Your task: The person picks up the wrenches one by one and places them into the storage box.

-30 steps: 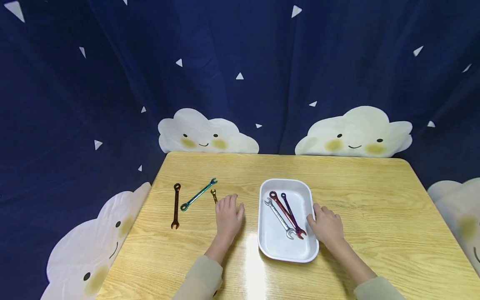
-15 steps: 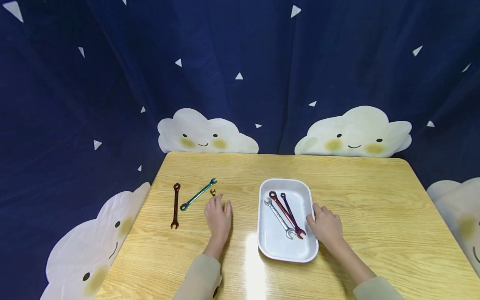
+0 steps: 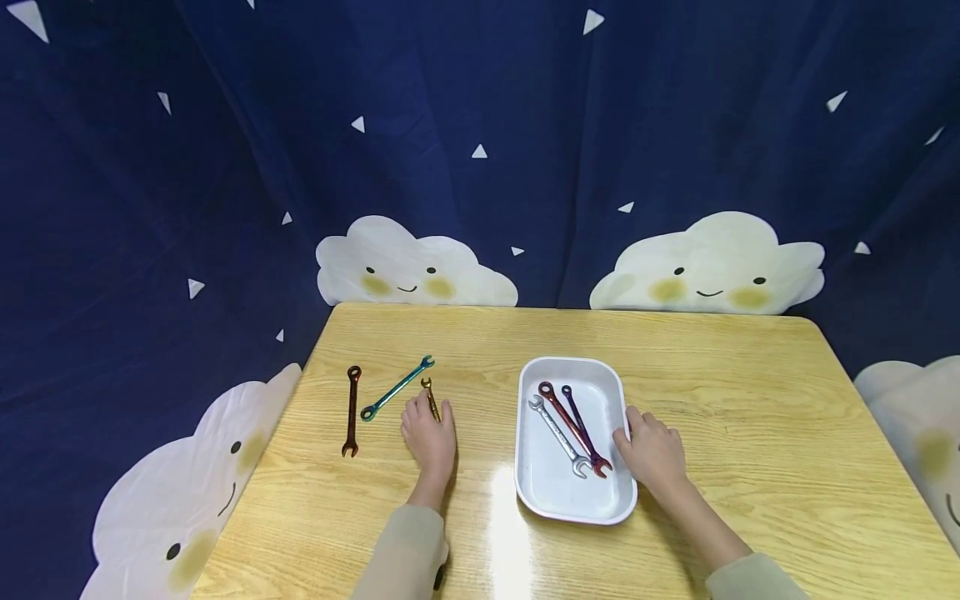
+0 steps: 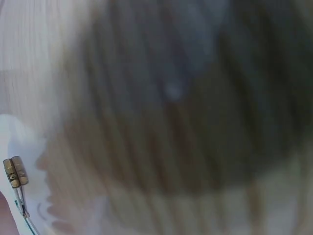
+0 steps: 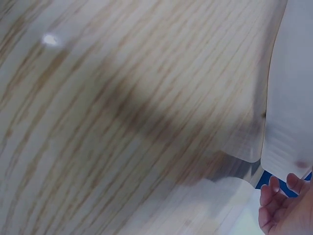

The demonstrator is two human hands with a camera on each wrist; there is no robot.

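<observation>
In the head view my left hand (image 3: 430, 435) is over the table with a small gold wrench (image 3: 431, 400) between thumb and fingers. The thumb stands apart from the fingers; contact with the wrench is unclear. A teal wrench (image 3: 397, 388) lies just beyond, and a dark reddish-brown wrench (image 3: 352, 412) farther left. My right hand (image 3: 655, 450) holds the right rim of a white tray (image 3: 528, 492), thumb on the rim. Inside lie a silver wrench (image 3: 557, 433), a red wrench (image 3: 564, 414) and a purple wrench (image 3: 575, 408), the red and purple ones crossing.
The wooden table (image 3: 757, 433) extends right of the tray. A dark blue curtain (image 3: 450, 83) with clouds and triangles hangs behind and beside it. The left wrist view is mostly blurred tabletop; the right wrist view shows the tray's outer wall (image 5: 288, 98).
My left hand has moved left and slightly nearer, from beside the gold wrench over it to its left, uncovering more of it. My right hand and the tray stay put.
</observation>
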